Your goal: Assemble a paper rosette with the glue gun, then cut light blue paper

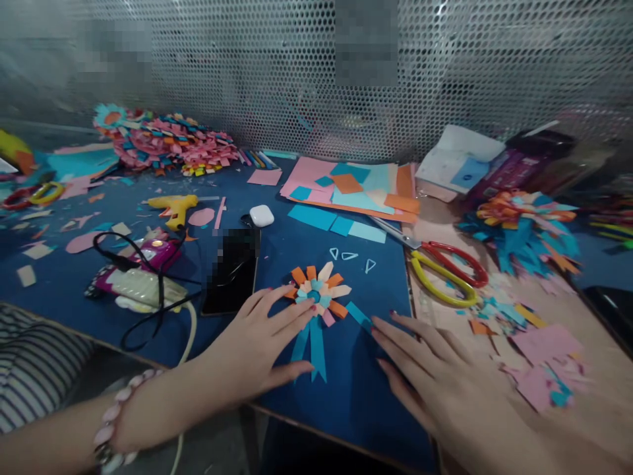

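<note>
A paper rosette (320, 290) of orange, cream, pink and blue petals with two blue ribbon tails (311, 343) lies on the dark blue mat (356, 389). My left hand (260, 343) lies flat and open on the mat, its fingertips touching the rosette's left side. My right hand (435, 369) is open too, fingers stretched toward a loose blue paper strip (359, 315) just right of the rosette. Neither hand holds anything.
Yellow-and-red scissors (445, 270) lie to the right, a phone (231, 272) and earbud case (262, 215) to the left, with a yellow glue gun (174, 207) and black cable (148, 297). Stacked coloured paper sheets (346, 188), finished rosettes (168, 142) and scraps surround the mat.
</note>
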A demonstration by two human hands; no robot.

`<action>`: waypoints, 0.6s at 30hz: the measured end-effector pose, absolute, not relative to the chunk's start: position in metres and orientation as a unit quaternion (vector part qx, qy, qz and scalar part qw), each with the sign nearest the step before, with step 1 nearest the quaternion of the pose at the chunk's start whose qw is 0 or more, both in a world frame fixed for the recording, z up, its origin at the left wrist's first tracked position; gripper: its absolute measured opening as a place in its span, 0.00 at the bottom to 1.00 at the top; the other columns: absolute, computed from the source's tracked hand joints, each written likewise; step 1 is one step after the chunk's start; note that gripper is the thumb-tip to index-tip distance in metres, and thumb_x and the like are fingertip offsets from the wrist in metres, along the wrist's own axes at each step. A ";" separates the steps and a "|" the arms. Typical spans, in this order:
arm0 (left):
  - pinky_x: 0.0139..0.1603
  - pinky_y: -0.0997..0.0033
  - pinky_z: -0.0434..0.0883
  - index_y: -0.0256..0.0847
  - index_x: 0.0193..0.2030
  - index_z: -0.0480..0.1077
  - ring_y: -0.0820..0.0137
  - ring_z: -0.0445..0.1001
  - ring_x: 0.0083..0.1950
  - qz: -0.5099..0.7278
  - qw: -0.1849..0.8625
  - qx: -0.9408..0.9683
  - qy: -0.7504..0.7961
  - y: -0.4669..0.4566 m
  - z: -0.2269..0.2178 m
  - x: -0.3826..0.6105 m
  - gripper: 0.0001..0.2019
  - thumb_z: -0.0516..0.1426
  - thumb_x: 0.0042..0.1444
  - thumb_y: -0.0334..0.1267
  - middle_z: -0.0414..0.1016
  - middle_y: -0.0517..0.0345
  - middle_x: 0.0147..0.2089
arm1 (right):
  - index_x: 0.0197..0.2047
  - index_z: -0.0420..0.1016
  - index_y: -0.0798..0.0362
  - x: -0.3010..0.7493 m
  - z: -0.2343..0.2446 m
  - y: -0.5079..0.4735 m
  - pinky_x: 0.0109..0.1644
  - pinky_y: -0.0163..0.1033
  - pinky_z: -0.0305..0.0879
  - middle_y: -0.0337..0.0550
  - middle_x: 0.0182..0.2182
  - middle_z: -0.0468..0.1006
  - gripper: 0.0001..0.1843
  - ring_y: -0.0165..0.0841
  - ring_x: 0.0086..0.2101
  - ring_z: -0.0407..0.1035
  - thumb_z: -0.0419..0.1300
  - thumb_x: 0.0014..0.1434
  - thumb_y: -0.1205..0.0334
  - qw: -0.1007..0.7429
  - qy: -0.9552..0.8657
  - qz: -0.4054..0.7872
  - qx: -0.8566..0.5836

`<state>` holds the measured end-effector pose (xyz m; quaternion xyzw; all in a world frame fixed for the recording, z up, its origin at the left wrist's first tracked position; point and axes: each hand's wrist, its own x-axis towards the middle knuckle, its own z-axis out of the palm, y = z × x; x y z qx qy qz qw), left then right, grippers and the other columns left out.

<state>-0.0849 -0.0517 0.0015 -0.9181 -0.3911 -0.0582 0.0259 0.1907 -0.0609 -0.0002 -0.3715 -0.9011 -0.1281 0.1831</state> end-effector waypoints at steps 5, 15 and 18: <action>0.61 0.47 0.52 0.44 0.68 0.54 0.51 0.52 0.65 -0.029 0.027 -0.915 -0.401 -0.055 0.000 -0.084 0.29 0.47 0.64 0.54 0.58 0.63 0.68 | 0.48 0.77 0.58 0.196 -0.007 -0.065 0.49 0.45 0.60 0.39 0.48 0.78 0.19 0.41 0.49 0.66 0.46 0.68 0.63 0.181 -0.902 -0.126 -0.370; 0.62 0.47 0.50 0.52 0.67 0.55 0.52 0.53 0.66 -0.040 0.007 -0.901 -0.432 -0.037 0.011 -0.084 0.27 0.49 0.63 0.54 0.62 0.61 0.66 | 0.50 0.77 0.58 0.202 -0.015 -0.065 0.50 0.49 0.64 0.40 0.51 0.77 0.20 0.44 0.50 0.66 0.46 0.67 0.61 0.180 -0.903 -0.130 -0.368; 0.63 0.45 0.48 0.51 0.67 0.56 0.52 0.52 0.67 -0.031 -0.001 -0.897 -0.441 -0.034 0.012 -0.081 0.27 0.49 0.62 0.55 0.60 0.61 0.67 | 0.50 0.77 0.59 0.202 -0.015 -0.063 0.51 0.49 0.63 0.41 0.50 0.77 0.19 0.45 0.50 0.66 0.48 0.66 0.62 0.186 -0.905 -0.132 -0.360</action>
